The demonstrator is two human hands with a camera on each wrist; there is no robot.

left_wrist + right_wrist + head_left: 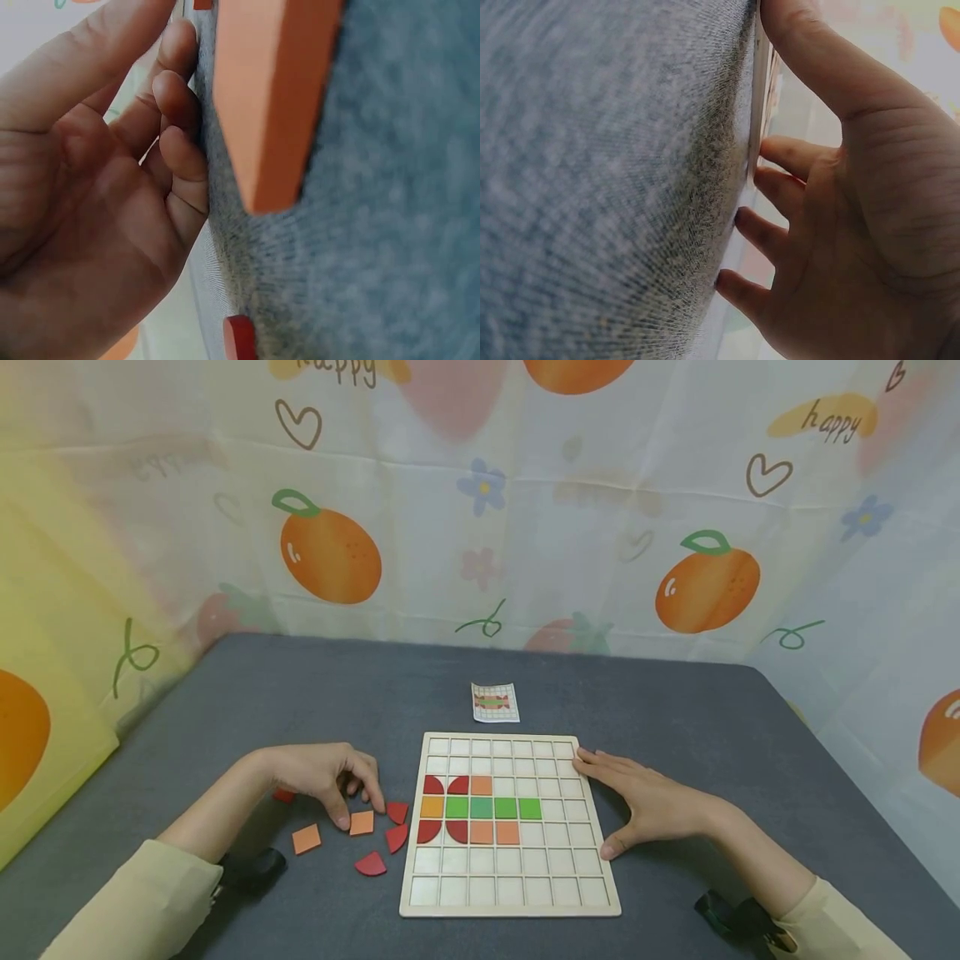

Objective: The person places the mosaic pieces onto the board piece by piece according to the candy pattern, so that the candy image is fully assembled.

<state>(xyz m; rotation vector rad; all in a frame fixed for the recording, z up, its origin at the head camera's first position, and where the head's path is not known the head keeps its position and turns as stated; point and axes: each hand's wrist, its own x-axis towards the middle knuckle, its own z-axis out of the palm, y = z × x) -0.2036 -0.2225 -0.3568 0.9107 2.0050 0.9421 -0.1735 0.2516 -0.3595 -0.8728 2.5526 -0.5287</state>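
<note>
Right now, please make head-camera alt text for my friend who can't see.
The left hand has its fingers by an orange square, left of a pale grid board partly filled with colored tiles. The right hand touches the board's right edge; a small card lies beyond.

The handwritten word "happy" [831,422] stands on the fruit-printed curtain [570,543] at upper right and, cropped by the frame, at upper left.

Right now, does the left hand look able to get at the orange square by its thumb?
Likely yes: the left hand is close by the orange square, and nothing lies on top.
</note>
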